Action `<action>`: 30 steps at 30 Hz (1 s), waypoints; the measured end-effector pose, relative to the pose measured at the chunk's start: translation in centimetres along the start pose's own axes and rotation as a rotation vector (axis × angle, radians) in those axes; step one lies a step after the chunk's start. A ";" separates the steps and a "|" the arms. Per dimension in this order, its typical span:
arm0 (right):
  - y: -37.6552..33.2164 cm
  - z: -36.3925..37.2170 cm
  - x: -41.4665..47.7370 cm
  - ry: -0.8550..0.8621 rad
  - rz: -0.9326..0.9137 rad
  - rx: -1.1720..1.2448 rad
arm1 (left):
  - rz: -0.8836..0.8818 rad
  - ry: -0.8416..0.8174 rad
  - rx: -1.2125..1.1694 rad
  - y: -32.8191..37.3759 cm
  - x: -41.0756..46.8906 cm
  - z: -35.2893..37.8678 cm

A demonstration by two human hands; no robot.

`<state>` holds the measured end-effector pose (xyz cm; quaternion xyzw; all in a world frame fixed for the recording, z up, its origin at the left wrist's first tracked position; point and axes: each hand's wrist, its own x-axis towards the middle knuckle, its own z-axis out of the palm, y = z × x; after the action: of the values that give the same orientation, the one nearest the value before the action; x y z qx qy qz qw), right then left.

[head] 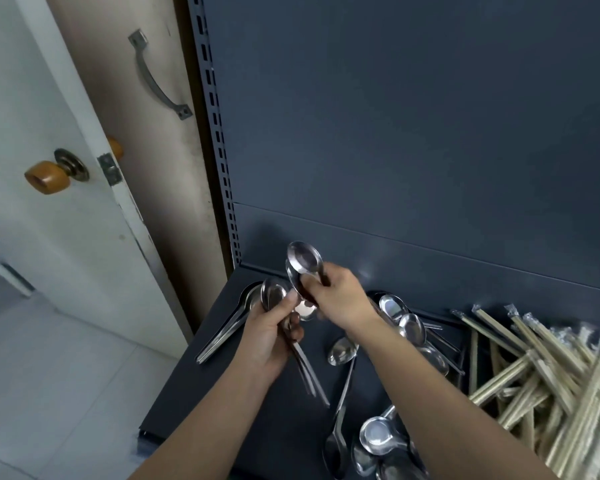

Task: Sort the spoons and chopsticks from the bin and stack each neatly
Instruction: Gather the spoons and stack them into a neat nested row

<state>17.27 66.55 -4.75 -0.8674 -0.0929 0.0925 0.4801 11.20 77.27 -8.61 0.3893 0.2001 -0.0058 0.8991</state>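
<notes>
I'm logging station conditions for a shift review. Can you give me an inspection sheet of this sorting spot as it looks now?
Surface: dark shelf, with spoons and chopsticks lying on it.
Job's things: spoon stack nested at the left; loose spoons scattered across the centre and front; wrapped chopsticks in a criss-cross heap at the right.
Clutter: nothing seen.
Hands: left hand grips a spoon bundle; right hand holds raised spoons just above it.
Cables: nothing seen.
Surroundings: dark back panel, slotted upright, door with wooden knob, metal pull handle, tiled floor.
</notes>
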 end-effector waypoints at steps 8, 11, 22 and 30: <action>0.6 1.8 -3.0 0.027 0.101 -0.010 | 0.007 -0.072 -0.090 -0.7 -1.3 0.8; 0.6 1.8 -3.5 0.001 0.134 0.133 | -0.034 0.031 -0.109 -0.7 -1.4 0.7; 0.9 2.8 -4.0 0.000 0.162 0.078 | -0.126 0.033 -0.074 0.0 -2.5 0.6; 0.6 2.5 -4.7 -0.093 0.119 -0.048 | -0.068 0.165 -0.055 0.1 -1.2 -0.6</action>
<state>12.12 67.04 -6.25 -0.8773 -0.0656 0.1587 0.4481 9.89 77.58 -8.45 0.3565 0.2866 0.0012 0.8892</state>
